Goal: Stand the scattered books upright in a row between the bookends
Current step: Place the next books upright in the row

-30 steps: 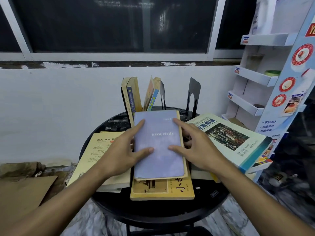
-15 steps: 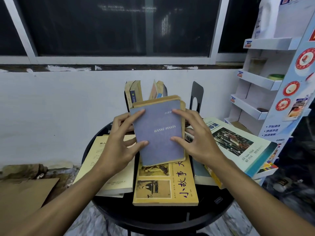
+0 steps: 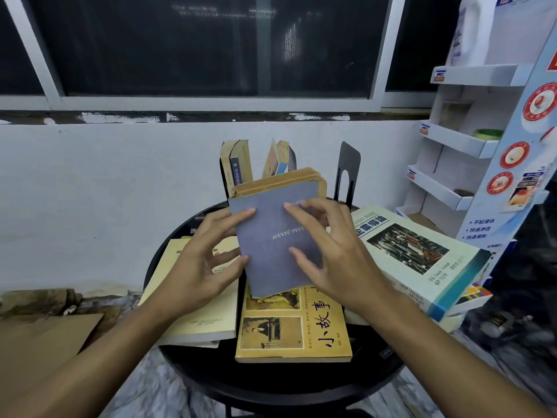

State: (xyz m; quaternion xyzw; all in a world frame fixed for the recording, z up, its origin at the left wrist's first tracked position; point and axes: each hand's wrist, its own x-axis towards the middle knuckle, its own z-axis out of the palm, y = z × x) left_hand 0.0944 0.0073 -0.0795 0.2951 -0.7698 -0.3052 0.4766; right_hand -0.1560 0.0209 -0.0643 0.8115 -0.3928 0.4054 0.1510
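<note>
Left hand and right hand grip the blue-grey pinyin book half-raised (a few upright books already stand by the far bookend), several flat books waiting on the table.

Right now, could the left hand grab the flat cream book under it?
Probably yes. The cream paperback book lies just below the left hand, its near cover bare. But that hand holds the blue-grey book with the right hand, so it must let go first.
</note>
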